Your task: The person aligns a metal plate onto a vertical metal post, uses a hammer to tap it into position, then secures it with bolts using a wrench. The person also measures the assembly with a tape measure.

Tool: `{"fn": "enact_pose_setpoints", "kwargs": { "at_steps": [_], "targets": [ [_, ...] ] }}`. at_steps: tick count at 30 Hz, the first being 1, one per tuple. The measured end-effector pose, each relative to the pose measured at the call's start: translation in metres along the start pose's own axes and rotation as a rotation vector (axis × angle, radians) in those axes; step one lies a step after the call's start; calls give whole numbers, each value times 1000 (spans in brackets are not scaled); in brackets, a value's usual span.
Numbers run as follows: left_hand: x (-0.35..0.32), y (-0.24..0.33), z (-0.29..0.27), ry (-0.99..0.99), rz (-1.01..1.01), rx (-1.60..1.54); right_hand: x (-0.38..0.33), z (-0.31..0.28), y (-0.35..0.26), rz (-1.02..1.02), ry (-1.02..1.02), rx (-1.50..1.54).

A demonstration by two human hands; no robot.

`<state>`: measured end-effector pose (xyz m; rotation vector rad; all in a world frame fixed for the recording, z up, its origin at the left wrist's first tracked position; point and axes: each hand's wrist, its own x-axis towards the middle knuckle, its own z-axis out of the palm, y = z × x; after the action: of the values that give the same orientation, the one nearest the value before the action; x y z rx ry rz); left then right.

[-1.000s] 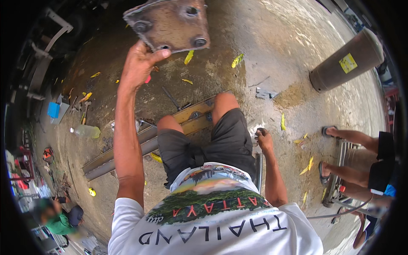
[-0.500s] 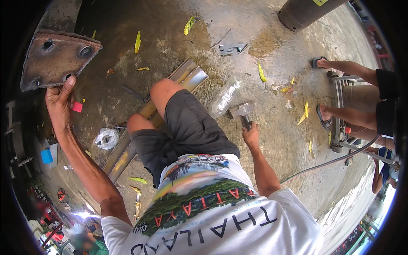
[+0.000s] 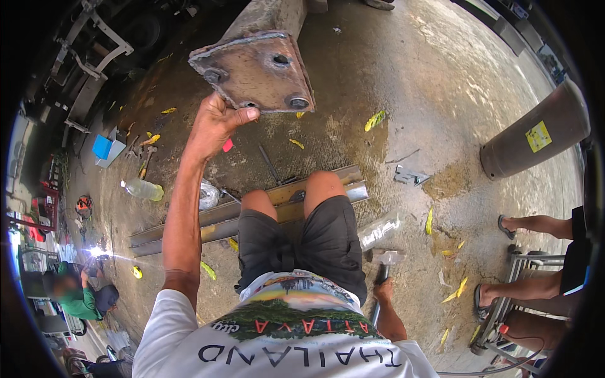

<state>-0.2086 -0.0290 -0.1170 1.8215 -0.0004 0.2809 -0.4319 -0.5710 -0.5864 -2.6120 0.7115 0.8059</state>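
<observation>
My left hand [image 3: 213, 126] is raised and closed on the lower edge of a rusty steel plate [image 3: 257, 74]. The thumb lies by a hole in that edge, and the other fingers are mostly hidden behind it. Bolts or nuts sit in two of the plate's holes, and a grey beam [image 3: 268, 17] runs back from it. Low at my right side, my right hand [image 3: 383, 291] is wrapped round the handle of a sledgehammer [image 3: 386, 257]. The hammer's head is next to a clear plastic bottle [image 3: 380, 232].
Long steel channels [image 3: 217, 220] lie on the concrete under my knees. Scattered about are a bottle [image 3: 142, 189], a blue box [image 3: 101, 147] and leaves. A gas cylinder [image 3: 535, 135] stands at right, near a person's legs [image 3: 535, 223]. At left, a person in green [image 3: 79, 293] crouches by a bright welding arc [image 3: 96, 252].
The view has swung left, so the plate and my left hand appear nearer the middle. Both hands keep their hold, and the hammer's handle now shows more of its length.
</observation>
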Motion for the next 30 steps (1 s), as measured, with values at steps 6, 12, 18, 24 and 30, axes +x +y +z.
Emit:
{"fn": "enact_pose_setpoints", "kwargs": {
  "at_steps": [6,12,18,24,30],
  "targets": [
    [-2,-9,4,-16,92,-70,-9,-52,-12,40,-265,286],
    [-4,6,17,6,25,-54,7,-100,-30,215,-736,954],
    [-2,-10,21,57,52,-76,18,-144,-64,430,-766,1448],
    [-9,-19,34,199,78,-160,66,-144,-69,894,-1228,1730],
    [-20,11,35,156,-157,123,61,-143,-75,685,-1038,1241]
  ]
}}
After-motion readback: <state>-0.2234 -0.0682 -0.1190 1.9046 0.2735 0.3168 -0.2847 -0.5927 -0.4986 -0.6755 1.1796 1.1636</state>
